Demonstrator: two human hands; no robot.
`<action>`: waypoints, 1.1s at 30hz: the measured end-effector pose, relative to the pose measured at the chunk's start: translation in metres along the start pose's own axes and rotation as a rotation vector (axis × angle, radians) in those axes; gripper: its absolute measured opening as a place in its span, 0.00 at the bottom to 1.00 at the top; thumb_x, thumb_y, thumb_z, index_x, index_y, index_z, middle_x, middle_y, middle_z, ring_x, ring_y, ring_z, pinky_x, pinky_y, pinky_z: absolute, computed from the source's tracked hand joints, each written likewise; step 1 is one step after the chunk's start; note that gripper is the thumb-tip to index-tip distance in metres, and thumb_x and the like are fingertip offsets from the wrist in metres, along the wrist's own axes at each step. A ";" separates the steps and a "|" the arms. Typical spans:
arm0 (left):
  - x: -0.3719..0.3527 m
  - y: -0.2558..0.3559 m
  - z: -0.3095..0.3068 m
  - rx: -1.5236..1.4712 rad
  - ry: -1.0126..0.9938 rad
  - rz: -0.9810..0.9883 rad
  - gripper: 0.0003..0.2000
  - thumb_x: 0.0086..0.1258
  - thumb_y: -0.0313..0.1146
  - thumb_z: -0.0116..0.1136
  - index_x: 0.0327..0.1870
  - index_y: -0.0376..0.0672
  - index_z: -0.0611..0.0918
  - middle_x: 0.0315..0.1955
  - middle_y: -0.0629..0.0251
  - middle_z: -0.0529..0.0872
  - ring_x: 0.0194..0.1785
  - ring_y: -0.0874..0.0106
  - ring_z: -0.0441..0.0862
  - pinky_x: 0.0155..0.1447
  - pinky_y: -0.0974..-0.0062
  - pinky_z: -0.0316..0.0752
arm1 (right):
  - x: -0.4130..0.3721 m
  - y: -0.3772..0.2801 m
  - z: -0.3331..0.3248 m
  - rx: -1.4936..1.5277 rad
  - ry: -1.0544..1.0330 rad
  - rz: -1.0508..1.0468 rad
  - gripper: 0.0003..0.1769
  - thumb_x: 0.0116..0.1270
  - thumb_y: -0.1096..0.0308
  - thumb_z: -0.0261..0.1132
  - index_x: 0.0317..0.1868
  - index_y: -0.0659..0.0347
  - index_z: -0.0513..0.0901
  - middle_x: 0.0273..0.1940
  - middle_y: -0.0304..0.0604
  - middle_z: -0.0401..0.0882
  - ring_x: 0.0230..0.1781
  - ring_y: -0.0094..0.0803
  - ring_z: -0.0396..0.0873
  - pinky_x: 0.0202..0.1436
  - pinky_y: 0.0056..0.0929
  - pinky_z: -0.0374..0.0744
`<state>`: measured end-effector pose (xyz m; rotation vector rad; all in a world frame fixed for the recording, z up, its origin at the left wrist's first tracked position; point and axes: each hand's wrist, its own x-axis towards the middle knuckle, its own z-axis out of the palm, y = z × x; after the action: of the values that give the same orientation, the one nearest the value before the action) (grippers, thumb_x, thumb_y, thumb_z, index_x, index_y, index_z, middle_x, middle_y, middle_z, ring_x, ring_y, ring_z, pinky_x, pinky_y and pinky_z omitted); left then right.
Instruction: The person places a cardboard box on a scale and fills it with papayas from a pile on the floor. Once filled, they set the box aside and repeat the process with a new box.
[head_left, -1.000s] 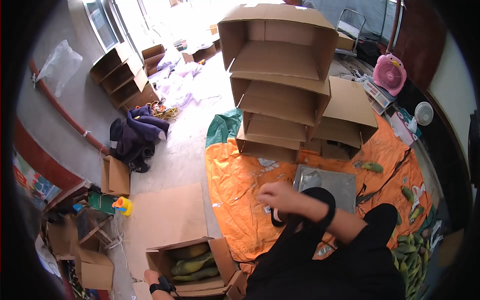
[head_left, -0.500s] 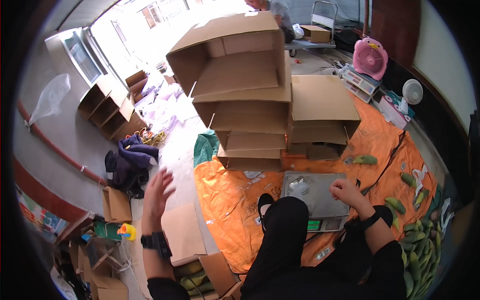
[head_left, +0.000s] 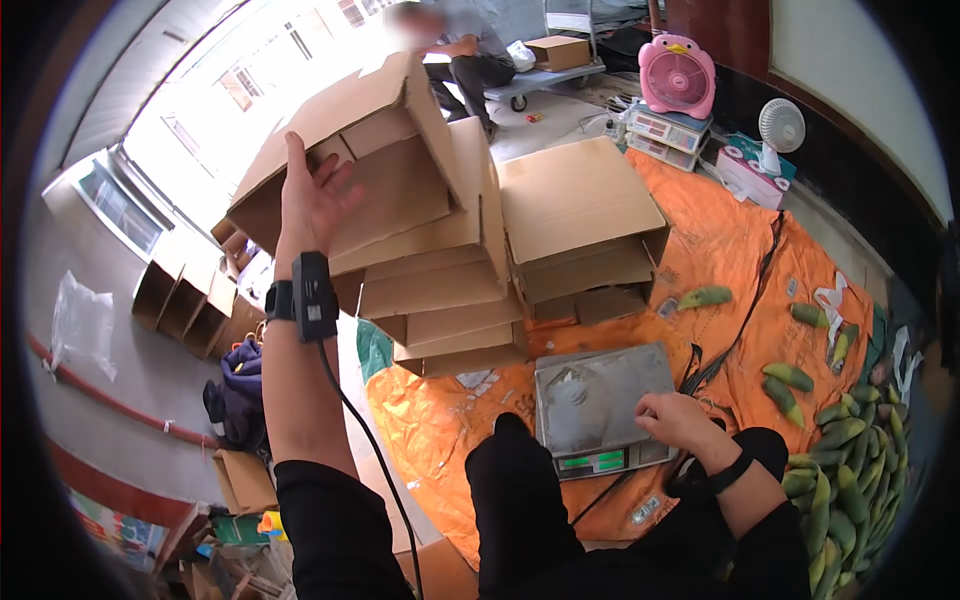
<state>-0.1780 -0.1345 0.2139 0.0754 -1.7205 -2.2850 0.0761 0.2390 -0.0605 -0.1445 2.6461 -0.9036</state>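
Note:
My left hand (head_left: pixel 318 195) is raised at the mouth of the topmost cardboard box (head_left: pixel 345 110), its fingers spread and overlapping the box's front edge. Below that box, more open-fronted cardboard boxes (head_left: pixel 430 290) are stacked on their sides. My right hand (head_left: pixel 675 418) is curled closed over the right edge of a flat metal weighing scale (head_left: pixel 590 400), and nothing shows in its fingers. The scale's plate is bare, with a lit green display on the side facing me. A black cable runs down from the device on my left wrist.
An orange tarp (head_left: pixel 700 330) covers the floor, with a second box stack (head_left: pixel 580 200) on it. Green gourd-like vegetables (head_left: pixel 850 480) are heaped at right, several lying loose nearby. A person (head_left: pixel 465 60) sits behind the boxes. A pink fan (head_left: pixel 677 78) stands at back right.
My left hand has moved up and forward to the topmost box. My right hand stays closed beside the scale. The view has turned, bringing more of the seated person into sight.

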 end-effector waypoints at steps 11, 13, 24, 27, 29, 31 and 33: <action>0.044 -0.008 0.036 -0.258 -0.078 -0.036 0.22 0.72 0.41 0.53 0.61 0.41 0.64 0.58 0.51 0.70 0.63 0.51 0.68 0.64 0.43 0.65 | -0.008 0.003 -0.006 -0.006 0.001 0.011 0.14 0.62 0.59 0.62 0.43 0.58 0.81 0.34 0.47 0.84 0.41 0.47 0.80 0.45 0.42 0.77; 0.039 -0.007 0.037 -0.372 -0.097 -0.033 0.18 0.73 0.37 0.52 0.59 0.40 0.66 0.57 0.52 0.71 0.62 0.51 0.69 0.64 0.44 0.66 | -0.007 0.004 -0.004 -0.011 -0.002 0.000 0.14 0.62 0.59 0.62 0.43 0.58 0.81 0.35 0.47 0.84 0.42 0.47 0.80 0.45 0.42 0.77; -0.081 0.016 0.047 -0.167 -0.358 0.143 0.18 0.70 0.28 0.53 0.59 0.36 0.69 0.55 0.56 0.77 0.57 0.63 0.77 0.60 0.65 0.76 | -0.012 0.003 0.005 -0.081 -0.052 -0.083 0.15 0.61 0.58 0.63 0.44 0.57 0.81 0.39 0.52 0.83 0.44 0.50 0.80 0.46 0.44 0.76; -0.124 0.020 0.067 -0.044 -0.377 0.225 0.20 0.69 0.27 0.54 0.60 0.30 0.68 0.54 0.52 0.77 0.56 0.64 0.78 0.58 0.70 0.77 | -0.014 -0.001 0.004 -0.107 -0.065 -0.079 0.15 0.61 0.59 0.63 0.44 0.57 0.81 0.39 0.53 0.82 0.44 0.50 0.79 0.47 0.44 0.76; -0.149 0.019 0.077 0.209 -0.405 0.267 0.19 0.68 0.27 0.57 0.57 0.30 0.71 0.51 0.52 0.79 0.53 0.65 0.80 0.56 0.71 0.77 | -0.014 0.001 0.009 -0.110 -0.063 -0.090 0.15 0.61 0.59 0.63 0.44 0.57 0.81 0.39 0.53 0.82 0.44 0.51 0.79 0.46 0.45 0.76; -0.174 0.008 0.091 0.223 -0.431 0.298 0.13 0.65 0.27 0.60 0.49 0.30 0.78 0.40 0.57 0.84 0.42 0.71 0.84 0.46 0.76 0.79 | -0.011 0.004 0.013 -0.107 -0.056 -0.099 0.15 0.61 0.59 0.63 0.44 0.57 0.81 0.39 0.53 0.82 0.43 0.51 0.79 0.46 0.45 0.76; -0.189 -0.008 0.098 0.316 -0.600 0.166 0.10 0.64 0.27 0.61 0.45 0.34 0.81 0.35 0.62 0.85 0.38 0.75 0.84 0.42 0.77 0.79 | -0.012 0.009 0.021 -0.071 -0.036 -0.150 0.15 0.59 0.59 0.64 0.43 0.57 0.81 0.38 0.53 0.82 0.43 0.51 0.79 0.44 0.46 0.76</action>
<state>-0.0184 0.0068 0.2113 -0.7299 -2.2546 -2.0113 0.0949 0.2366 -0.0782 -0.3773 2.6629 -0.8446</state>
